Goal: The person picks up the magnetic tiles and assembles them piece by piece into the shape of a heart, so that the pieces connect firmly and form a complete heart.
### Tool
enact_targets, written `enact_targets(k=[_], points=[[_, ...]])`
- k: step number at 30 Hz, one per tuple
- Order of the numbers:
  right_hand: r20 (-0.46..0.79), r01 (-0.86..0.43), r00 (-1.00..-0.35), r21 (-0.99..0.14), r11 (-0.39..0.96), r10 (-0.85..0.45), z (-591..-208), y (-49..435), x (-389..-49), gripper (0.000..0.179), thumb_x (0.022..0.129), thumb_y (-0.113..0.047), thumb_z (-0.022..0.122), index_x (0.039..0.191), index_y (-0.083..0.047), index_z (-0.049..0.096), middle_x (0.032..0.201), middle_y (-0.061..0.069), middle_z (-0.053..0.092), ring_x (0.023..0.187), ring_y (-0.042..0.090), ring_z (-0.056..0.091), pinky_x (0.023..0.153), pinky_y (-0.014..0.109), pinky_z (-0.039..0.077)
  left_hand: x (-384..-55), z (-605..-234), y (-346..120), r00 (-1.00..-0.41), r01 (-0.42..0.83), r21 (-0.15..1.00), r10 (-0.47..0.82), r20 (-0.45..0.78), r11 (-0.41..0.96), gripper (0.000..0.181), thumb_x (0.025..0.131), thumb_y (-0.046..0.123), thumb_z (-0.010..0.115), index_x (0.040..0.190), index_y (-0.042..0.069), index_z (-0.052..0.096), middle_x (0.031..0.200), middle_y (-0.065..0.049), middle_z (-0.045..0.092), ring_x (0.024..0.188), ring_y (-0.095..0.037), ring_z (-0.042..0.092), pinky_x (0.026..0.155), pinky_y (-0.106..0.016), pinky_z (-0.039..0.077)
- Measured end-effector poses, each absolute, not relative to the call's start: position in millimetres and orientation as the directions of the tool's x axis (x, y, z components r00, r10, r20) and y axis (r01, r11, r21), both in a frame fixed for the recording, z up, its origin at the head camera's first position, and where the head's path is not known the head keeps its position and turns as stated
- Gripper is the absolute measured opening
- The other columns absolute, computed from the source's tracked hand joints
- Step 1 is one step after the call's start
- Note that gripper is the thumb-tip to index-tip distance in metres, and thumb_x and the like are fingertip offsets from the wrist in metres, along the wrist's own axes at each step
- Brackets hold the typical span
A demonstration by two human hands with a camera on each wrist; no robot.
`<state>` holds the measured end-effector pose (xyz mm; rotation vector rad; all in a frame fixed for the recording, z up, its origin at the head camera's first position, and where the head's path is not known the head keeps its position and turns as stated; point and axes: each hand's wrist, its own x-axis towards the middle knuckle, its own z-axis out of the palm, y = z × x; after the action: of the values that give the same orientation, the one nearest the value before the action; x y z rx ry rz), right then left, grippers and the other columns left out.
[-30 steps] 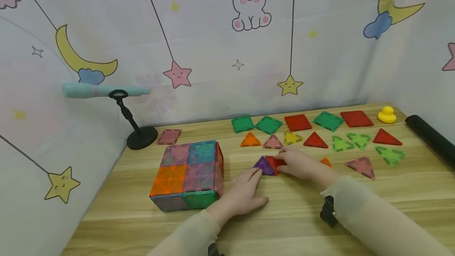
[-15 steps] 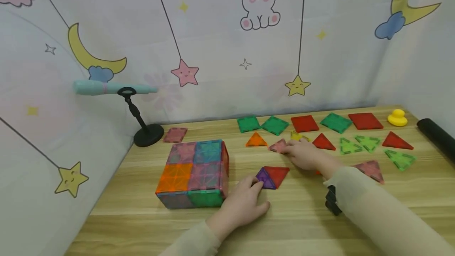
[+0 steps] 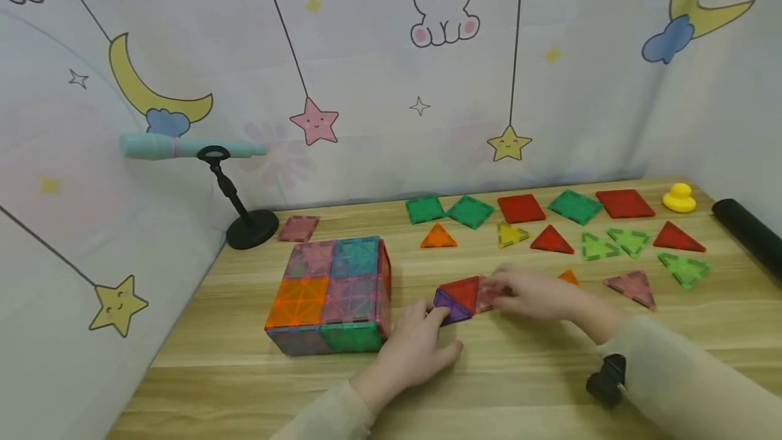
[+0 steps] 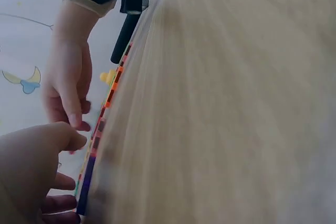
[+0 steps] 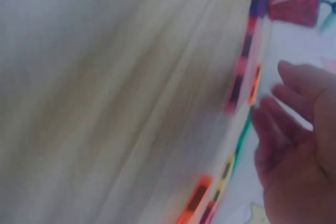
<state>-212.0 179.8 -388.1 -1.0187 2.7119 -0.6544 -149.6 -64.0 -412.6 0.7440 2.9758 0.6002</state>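
My left hand lies low on the table, its fingertips touching a purple magnetic triangle tile, thumb spread to the side. Against the purple tile sits a red triangle tile, and a pink triangle tile lies at the red one's right edge. My right hand is over the pink tile, covering part of it. In the right wrist view, the right hand has loosely bent fingers with a gap beside the pink tile. The left wrist view shows the purple tile's edge beside the left fingers.
A box of coloured tiles stands left of the left hand. Rows of loose square and triangle tiles, such as a green square, lie behind and to the right. A black stand, yellow duck and black roll sit around the edges.
The right hand left the red tile, took the pink triangle from the back row and brought it forward to the red tile's right edge. The purple and red tiles turned slightly.
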Motion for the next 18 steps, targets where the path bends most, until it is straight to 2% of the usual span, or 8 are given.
enact_targets(k=[4,8,13,18], points=[[0.009,-0.547,-0.805,-0.399,0.736,-0.593,-393,183,-220,0.048,0.087,-0.026,0.067,0.124,0.003,0.056,0.114,0.014,0.053,0.095,0.024,0.051,0.078,0.038,0.045,-157,-417,-62,-0.911,0.402,0.448,0.397,0.11,0.798,0.056,0.085,0.034,0.066,0.132,0.007,0.051,0.127,-0.016,0.046,0.115,-0.032,0.045,0.089,-0.048,0.042],[-0.033,-0.533,-0.798,-0.429,0.729,-0.602,-399,182,-220,0.056,0.082,-0.033,0.072,0.125,0.001,0.057,0.107,0.007,0.052,0.09,0.02,0.045,0.072,0.032,0.041,-167,-417,-58,-0.913,0.401,0.454,0.387,0.128,0.796,0.064,0.086,0.028,0.065,0.138,-0.001,0.041,0.135,-0.02,0.044,0.121,-0.037,0.042,0.097,-0.049,0.037],[-0.018,-0.533,-0.79,-0.474,0.701,-0.613,-400,174,-216,0.058,0.082,-0.025,0.072,0.13,0.0,0.052,0.099,0.002,0.049,0.083,0.015,0.042,0.068,0.028,0.039,-172,-416,-56,-0.919,0.391,0.429,0.37,0.134,0.815,0.069,0.082,0.025,0.072,0.138,0.0,0.041,0.126,-0.019,0.05,0.111,-0.033,0.045,0.092,-0.043,0.04],[0.067,-0.563,-0.784,-0.496,0.661,-0.617,-403,170,-211,0.061,0.082,-0.014,0.072,0.135,0.001,0.045,0.109,0.005,0.05,0.09,0.015,0.046,0.077,0.032,0.045,-166,-417,-54,-0.94,0.335,0.559,0.312,0.139,0.758,0.069,0.08,0.02,0.075,0.138,0.01,0.042,0.12,-0.018,0.041,0.102,-0.028,0.049,0.083,-0.039,0.047]])
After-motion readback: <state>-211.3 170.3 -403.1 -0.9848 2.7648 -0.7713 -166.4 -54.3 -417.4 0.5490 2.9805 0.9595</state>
